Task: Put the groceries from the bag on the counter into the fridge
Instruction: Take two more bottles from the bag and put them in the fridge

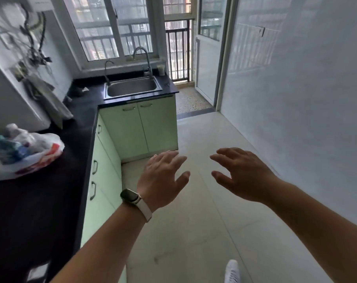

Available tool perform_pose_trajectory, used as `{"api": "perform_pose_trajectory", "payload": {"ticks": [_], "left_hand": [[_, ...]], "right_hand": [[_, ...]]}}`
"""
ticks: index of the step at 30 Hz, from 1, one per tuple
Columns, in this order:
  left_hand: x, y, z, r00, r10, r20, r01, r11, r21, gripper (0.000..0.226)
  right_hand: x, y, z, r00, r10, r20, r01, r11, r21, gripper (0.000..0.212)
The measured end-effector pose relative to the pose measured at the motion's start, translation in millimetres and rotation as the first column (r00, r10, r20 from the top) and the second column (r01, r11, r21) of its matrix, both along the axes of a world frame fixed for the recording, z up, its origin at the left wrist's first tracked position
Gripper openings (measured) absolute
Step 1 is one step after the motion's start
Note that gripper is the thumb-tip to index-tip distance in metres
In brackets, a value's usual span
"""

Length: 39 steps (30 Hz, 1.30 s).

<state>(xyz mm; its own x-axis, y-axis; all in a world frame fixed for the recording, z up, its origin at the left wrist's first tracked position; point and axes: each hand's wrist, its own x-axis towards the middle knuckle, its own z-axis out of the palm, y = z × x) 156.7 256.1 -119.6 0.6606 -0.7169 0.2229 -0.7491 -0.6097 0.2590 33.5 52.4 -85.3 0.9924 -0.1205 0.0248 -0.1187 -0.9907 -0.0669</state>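
Observation:
A white plastic grocery bag [28, 152] with red and blue print lies on the black counter [51, 201] at the left, bulging with packaged items. My left hand [163, 178], with a watch on its wrist, is held out over the floor, fingers spread and empty. My right hand [243, 174] hangs beside it, also spread and holding nothing. Both hands are well to the right of the bag and apart from it. No fridge is clearly in view; a white appliance side [8, 99] stands behind the bag.
A steel sink [132, 87] with two taps sits in the far counter under the window. Green cabinet doors [130, 129] run below the L-shaped counter. A grey cloth [51, 101] hangs at the left. A balcony door [206, 58] stands open ahead; a white wall runs along the right.

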Motion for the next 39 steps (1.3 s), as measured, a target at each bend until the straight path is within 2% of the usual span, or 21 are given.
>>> {"api": "perform_pose_trajectory", "payload": {"ticks": [4, 9, 14, 17, 22, 26, 32, 39], "left_hand": [[24, 10, -7, 0.997, 0.083, -0.004, -0.083, 0.996, 0.044, 0.063], [65, 0, -11, 0.982, 0.187, 0.005, -0.186, 0.978, 0.096, 0.067], [106, -41, -7, 0.972, 0.232, 0.035, -0.235, 0.962, 0.137, 0.065], [129, -65, -3, 0.963, 0.263, 0.061, -0.270, 0.952, 0.145, 0.062], [152, -81, -2, 0.931, 0.339, 0.137, -0.358, 0.921, 0.152, 0.054], [163, -69, -3, 0.900, 0.411, 0.148, -0.431, 0.889, 0.154, 0.050], [182, -30, -4, 0.807, 0.569, 0.159, -0.586, 0.805, 0.097, 0.048], [222, 27, -28, 0.737, 0.660, 0.144, -0.672, 0.738, 0.063, 0.046]], "right_hand": [[46, -2, -10, 0.995, 0.097, 0.006, -0.097, 0.995, 0.025, 0.078], [110, -23, -19, 0.979, 0.203, 0.015, -0.204, 0.978, 0.037, 0.059], [165, -73, -16, 0.968, 0.250, 0.023, -0.250, 0.968, 0.026, 0.065], [196, -105, -16, 0.963, 0.269, 0.018, -0.270, 0.962, 0.036, 0.060], [247, -131, -20, 0.930, 0.368, 0.010, -0.368, 0.929, 0.041, 0.074], [281, -122, -24, 0.894, 0.447, 0.028, -0.447, 0.891, 0.075, 0.072], [332, -85, -26, 0.812, 0.583, 0.038, -0.584, 0.808, 0.084, 0.068], [400, -30, -42, 0.749, 0.662, 0.001, -0.659, 0.746, 0.090, 0.065]]}}
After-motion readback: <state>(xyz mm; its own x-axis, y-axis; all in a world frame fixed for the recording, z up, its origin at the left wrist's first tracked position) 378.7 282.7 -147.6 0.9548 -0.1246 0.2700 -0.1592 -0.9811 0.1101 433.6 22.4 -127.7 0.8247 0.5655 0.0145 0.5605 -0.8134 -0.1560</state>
